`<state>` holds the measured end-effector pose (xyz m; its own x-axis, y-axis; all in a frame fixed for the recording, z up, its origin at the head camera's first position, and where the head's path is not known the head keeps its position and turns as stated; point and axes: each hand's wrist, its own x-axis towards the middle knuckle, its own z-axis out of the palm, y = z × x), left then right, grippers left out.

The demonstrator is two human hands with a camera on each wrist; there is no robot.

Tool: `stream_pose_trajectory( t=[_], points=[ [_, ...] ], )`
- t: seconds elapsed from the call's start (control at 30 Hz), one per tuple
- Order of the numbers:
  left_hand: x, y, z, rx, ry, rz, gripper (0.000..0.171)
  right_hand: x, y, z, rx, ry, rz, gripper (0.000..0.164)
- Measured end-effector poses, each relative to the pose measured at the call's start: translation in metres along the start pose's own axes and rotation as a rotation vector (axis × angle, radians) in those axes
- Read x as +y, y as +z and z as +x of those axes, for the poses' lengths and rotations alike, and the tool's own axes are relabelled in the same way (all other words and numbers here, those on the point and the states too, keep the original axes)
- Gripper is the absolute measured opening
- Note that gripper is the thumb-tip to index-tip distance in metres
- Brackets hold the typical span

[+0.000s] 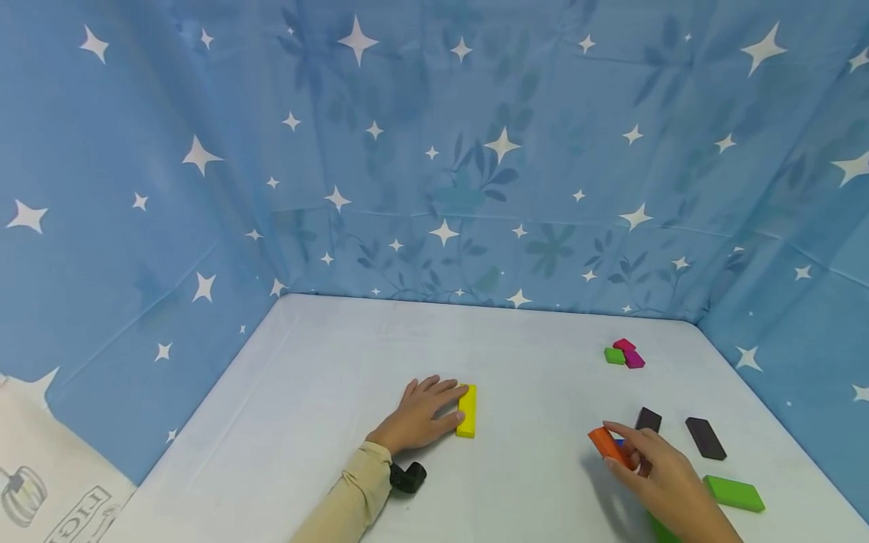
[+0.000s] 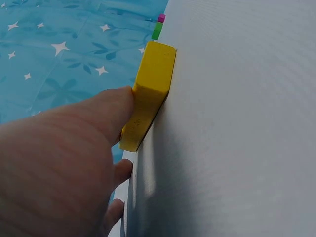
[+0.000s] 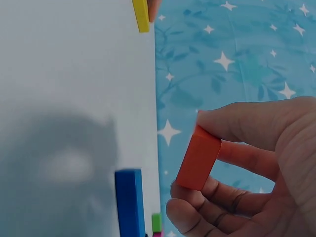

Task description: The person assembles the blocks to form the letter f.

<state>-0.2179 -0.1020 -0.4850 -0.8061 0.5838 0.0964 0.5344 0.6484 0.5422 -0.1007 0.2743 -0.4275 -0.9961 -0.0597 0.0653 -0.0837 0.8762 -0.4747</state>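
Note:
A yellow block [image 1: 466, 411] lies lengthwise on the white table. My left hand [image 1: 421, 413] rests at its left side, fingers spread, with the index fingertip near the far end and the thumb [image 2: 116, 111] against the block's side. To the right, my right hand [image 1: 668, 471] pinches an orange block [image 1: 609, 446] between thumb and fingers, holding it tilted above the table. In the right wrist view, a blue block [image 3: 129, 202] lies on the table beyond the orange one; the hand mostly hides it in the head view.
Dark blocks [image 1: 706, 437] and green blocks [image 1: 735, 493] lie around my right hand. Farther back sit a small green block [image 1: 614, 356] and two pinkish ones [image 1: 634, 360] in a cluster. Blue starry curtains [image 1: 434, 151] enclose the white table [image 1: 353, 339].

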Motion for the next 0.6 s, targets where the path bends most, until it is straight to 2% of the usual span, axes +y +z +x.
stream_pose_trajectory(
  t=[0.13,0.27,0.6],
  points=[
    [0.0,0.0,0.0,-0.002,-0.005,0.002,0.056,-0.012,0.009,0.004,0.052,-0.084,0.051,0.05],
    [0.0,0.0,0.0,-0.003,-0.008,0.003,0.056,-0.024,0.016,0.008,0.066,-0.131,0.093,0.048],
    [0.0,0.0,0.0,-0.003,-0.015,-0.002,0.055,-0.048,0.028,0.021,-0.028,-0.096,0.159,0.046]
  ],
)
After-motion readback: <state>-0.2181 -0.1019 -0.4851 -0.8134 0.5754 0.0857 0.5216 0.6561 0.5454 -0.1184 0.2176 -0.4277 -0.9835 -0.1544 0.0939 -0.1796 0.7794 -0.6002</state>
